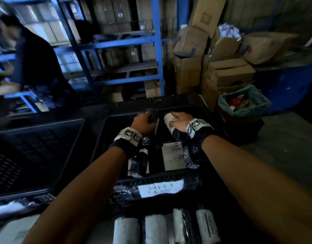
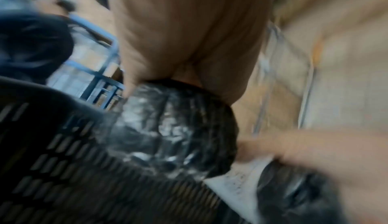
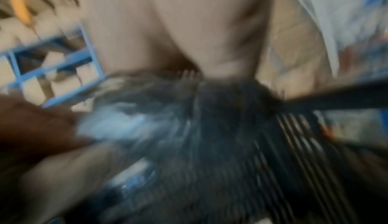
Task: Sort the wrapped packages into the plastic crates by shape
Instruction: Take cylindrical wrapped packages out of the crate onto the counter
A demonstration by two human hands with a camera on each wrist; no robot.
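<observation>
My left hand (image 1: 144, 118) grips a round package in black plastic wrap (image 1: 152, 115) over the far part of the middle black crate (image 1: 99, 148). In the left wrist view the same black package (image 2: 176, 131) fills the centre below my fingers (image 2: 189, 36). My right hand (image 1: 178, 120) holds a cylinder-shaped package with a white label (image 1: 169, 120) just right of it. The right wrist view is blurred, with a dark wrapped package (image 3: 199, 119) under my fingers (image 3: 178, 28). Flat wrapped packages with white labels (image 1: 172, 158) lie inside the crate.
A second black crate (image 1: 28, 155) stands to the left. Several wrapped cylinder packages (image 1: 165, 228) lie in a row nearest me, below a handwritten label (image 1: 160, 190). Cardboard boxes (image 1: 229, 73), blue shelving (image 1: 116, 44) and a lined bin (image 1: 245, 103) stand behind. Another person (image 1: 28, 59) works at far left.
</observation>
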